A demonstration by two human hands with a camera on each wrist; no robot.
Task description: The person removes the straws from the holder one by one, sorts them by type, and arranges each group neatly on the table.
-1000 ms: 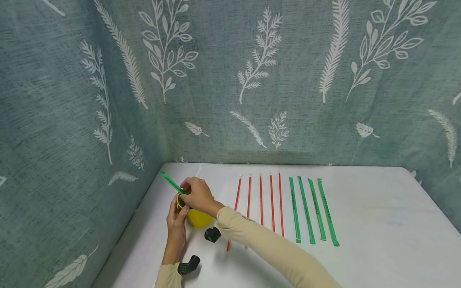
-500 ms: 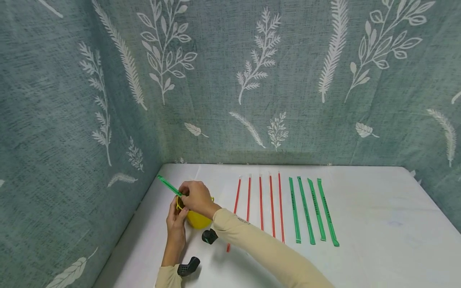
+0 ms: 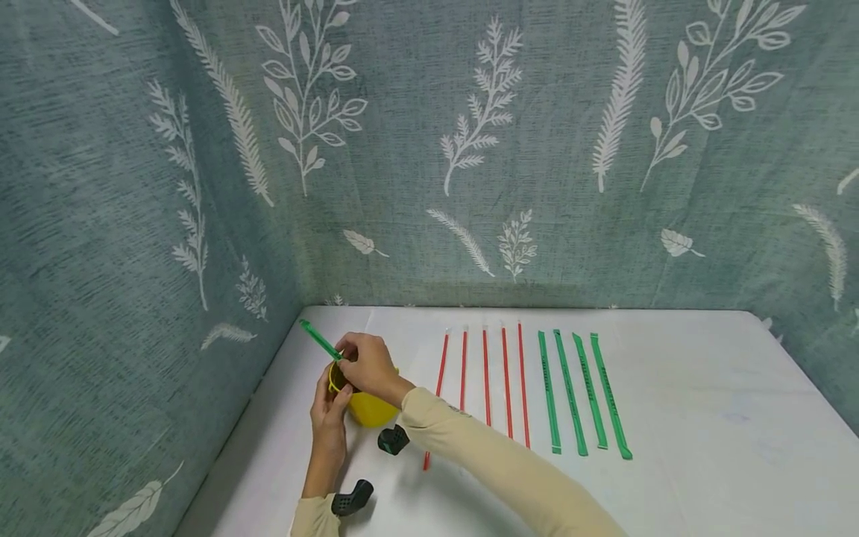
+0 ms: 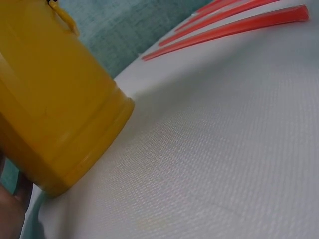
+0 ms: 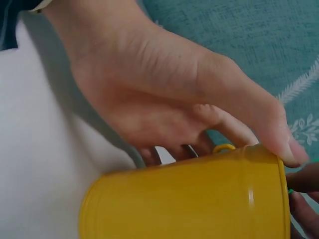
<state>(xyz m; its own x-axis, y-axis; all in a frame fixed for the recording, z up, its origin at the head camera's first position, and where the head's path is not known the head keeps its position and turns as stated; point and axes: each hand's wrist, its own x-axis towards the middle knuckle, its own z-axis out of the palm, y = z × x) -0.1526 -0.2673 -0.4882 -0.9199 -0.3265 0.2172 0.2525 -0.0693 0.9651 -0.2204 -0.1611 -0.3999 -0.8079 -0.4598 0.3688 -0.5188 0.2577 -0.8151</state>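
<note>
A small yellow bucket (image 3: pixel 370 410) stands at the left of the white table, its mouth turned toward the back left. My left hand (image 3: pixel 328 418) grips it by the side; in the right wrist view the left thumb (image 5: pixel 284 142) lies over the rim. My right hand (image 3: pixel 368 365) reaches across from the right and pinches a slim green wrapped straw (image 3: pixel 318 338) at the bucket's mouth. The straw slants up and left beyond the rim, its lower end hidden by the fingers. Right fingertips (image 5: pixel 306 179) show just past the rim in that wrist view.
Several red straws (image 3: pixel 487 373) in clear sleeves lie in a row to the right of the bucket, partly covered by the right sleeve (image 3: pixel 496 462). Several green wrapped straws (image 3: pixel 570 391) lie beside them. Patterned cloth (image 3: pixel 403 149) walls the back and left of the table.
The right hand and the green straw dipped slightly down and left, then rose back. The left hand has kept its hold on the bucket.
</note>
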